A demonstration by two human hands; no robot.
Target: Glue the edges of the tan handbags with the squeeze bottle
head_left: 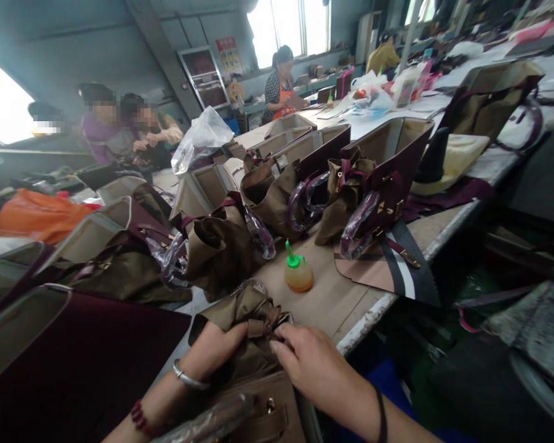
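Observation:
In front of me lies a handbag with an olive-brown fabric top [233, 311] and a brown lower body [277, 400]. My left hand [215, 347] is closed on the gathered fabric, its fingers partly hidden in the folds. At the fabric's right side my right hand [305, 354] pinches the end of a brown strap [270, 323] that is bunched there. A plastic-wrapped handle [212, 421] lies toward me, below the left wrist. Just beyond the hands stands a small round bottle [299, 277] with a green spout and amber liquid.
Several maroon and olive handbags [219, 246] line the table beyond my hands. A maroon panel [87, 351] stands at left. Striped flat pieces [388, 264] overhang the table edge [367, 320]. A pale container [457, 160] is farther right. Several people sit in the background.

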